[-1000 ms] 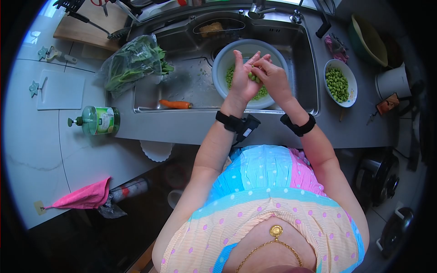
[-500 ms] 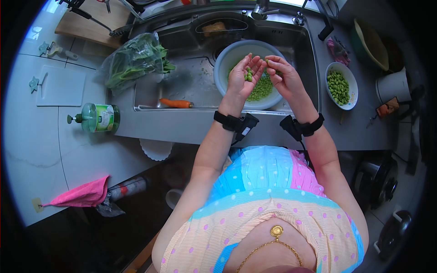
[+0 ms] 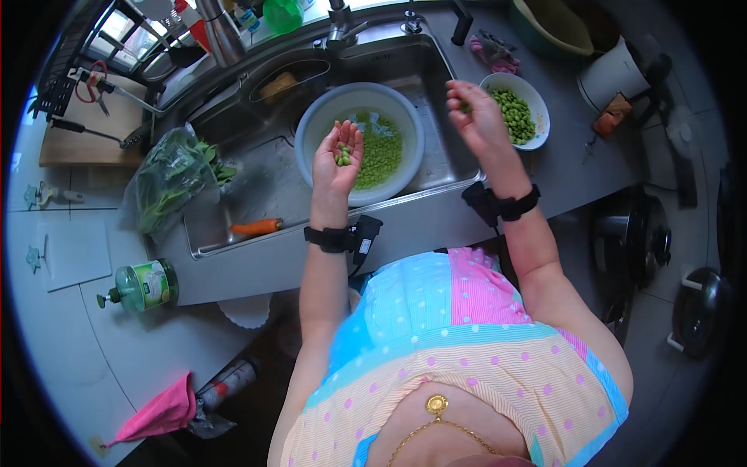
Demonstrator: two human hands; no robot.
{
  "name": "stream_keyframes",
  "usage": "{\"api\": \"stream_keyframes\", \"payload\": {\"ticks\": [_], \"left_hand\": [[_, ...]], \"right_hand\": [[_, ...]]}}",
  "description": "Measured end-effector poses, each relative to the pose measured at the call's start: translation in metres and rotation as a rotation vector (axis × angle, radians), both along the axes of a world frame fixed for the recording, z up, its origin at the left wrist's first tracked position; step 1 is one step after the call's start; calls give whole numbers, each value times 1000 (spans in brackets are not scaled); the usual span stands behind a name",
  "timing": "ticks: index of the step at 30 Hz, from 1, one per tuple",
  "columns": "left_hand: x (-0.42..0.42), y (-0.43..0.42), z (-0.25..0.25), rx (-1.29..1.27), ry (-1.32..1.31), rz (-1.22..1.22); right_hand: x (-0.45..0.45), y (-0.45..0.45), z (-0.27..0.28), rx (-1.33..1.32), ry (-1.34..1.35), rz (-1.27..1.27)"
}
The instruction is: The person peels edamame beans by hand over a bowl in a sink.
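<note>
My left hand (image 3: 338, 162) is cupped palm up over the basin, holding several plump green shelled beans (image 3: 343, 156). Under it, a pale round basin (image 3: 303, 148) in the sink holds water with many small green beans (image 3: 379, 156) in it. My right hand (image 3: 478, 121) is raised at the sink's right side, beside a white bowl (image 3: 542, 117). Its fingers are curled together, with a bit of green showing between them, apparently a bean. Plump green beans (image 3: 512, 117) fill much of that bowl.
A carrot (image 3: 257, 227) lies at the sink's front left, near a bag of leafy greens (image 3: 167, 187). The faucet (image 3: 341, 27) stands behind the basin. A green soap bottle (image 3: 140, 286) stands left of the sink; a white container (image 3: 613, 74) is at the right.
My right hand has left my left hand and swung right to the bowl. My left hand stays cupped over the basin with beans in it. The view has turned and shifted right.
</note>
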State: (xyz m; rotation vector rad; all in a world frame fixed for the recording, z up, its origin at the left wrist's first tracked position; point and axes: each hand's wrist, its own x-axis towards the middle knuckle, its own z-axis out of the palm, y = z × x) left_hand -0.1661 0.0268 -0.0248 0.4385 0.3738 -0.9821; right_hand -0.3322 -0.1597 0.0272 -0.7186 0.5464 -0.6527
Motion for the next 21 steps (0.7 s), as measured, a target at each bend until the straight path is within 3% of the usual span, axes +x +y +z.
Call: {"api": "stream_keyframes", "payload": {"ticks": [8, 11, 17, 21], "left_hand": [[-2, -9, -2, -10, 20, -37], [-2, -11, -1, -17, 22, -44], [-3, -11, 1, -25, 17, -49], [-4, -13, 2, -91, -6, -54]], "right_hand": [[-82, -82, -15, -47, 93, -499], [-92, -85, -19, -316, 340, -480], [-94, -86, -25, -356, 373, -474], [-81, -72, -14, -536, 399, -550]]}}
